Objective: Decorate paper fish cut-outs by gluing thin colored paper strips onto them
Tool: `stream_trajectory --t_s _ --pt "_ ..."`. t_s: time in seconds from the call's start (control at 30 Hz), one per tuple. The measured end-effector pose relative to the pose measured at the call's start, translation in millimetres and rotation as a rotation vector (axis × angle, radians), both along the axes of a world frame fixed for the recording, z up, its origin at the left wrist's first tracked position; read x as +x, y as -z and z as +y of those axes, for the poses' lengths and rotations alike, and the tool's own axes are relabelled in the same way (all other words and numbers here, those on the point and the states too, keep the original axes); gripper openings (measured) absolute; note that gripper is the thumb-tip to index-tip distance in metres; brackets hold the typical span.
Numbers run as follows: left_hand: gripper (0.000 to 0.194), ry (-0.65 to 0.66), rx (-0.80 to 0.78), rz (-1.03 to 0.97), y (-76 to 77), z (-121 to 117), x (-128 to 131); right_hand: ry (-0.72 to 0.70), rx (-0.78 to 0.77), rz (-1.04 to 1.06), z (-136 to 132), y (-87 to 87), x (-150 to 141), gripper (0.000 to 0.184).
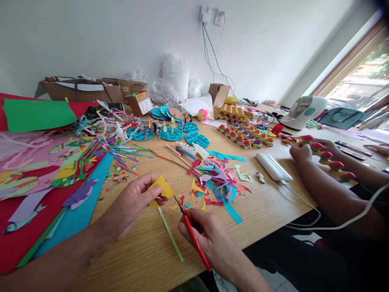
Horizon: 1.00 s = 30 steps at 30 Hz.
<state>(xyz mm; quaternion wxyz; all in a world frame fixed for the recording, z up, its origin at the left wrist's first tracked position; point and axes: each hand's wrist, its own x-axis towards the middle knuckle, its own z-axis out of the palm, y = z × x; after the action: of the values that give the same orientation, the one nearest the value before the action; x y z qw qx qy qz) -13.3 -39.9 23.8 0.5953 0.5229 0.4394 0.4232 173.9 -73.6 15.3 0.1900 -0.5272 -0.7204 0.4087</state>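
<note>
My left hand [138,200] pinches a small folded piece of yellow paper [162,185] above the near part of the table. In my right hand [209,231] are slim snips with red handles [196,243], their thin dark tips pointing up and left. Those tips meet the lower right corner of the yellow paper. A narrow pale green paper strip [170,235] lies on the wood between my two hands. Just beyond them is a heap of coloured paper scraps [220,182], with small yellow bits [173,208] beside the snips.
On the left lie coloured sheets [69,239] with paper fish. Behind are blue discs [172,134], glue bottles [188,148] and painted egg cartons [243,136]. A white power bank [273,167] trails a cable on the right, near another person's hands [300,152] holding a painted carton strip [331,160].
</note>
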Motion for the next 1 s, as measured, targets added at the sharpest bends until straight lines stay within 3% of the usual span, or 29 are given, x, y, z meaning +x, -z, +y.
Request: stream_trajectory --t_s 0.53,1.0 --pt "0.013 -0.096 -0.134 -0.051 3.9 -40 -29 -0.138 -0.024 -0.031 -10 -2.3 -31 0.025" --pt "0.014 -0.100 -0.153 -0.067 9.6 -50 -37 -0.172 0.001 -0.042 -13 2.3 -39 0.028"
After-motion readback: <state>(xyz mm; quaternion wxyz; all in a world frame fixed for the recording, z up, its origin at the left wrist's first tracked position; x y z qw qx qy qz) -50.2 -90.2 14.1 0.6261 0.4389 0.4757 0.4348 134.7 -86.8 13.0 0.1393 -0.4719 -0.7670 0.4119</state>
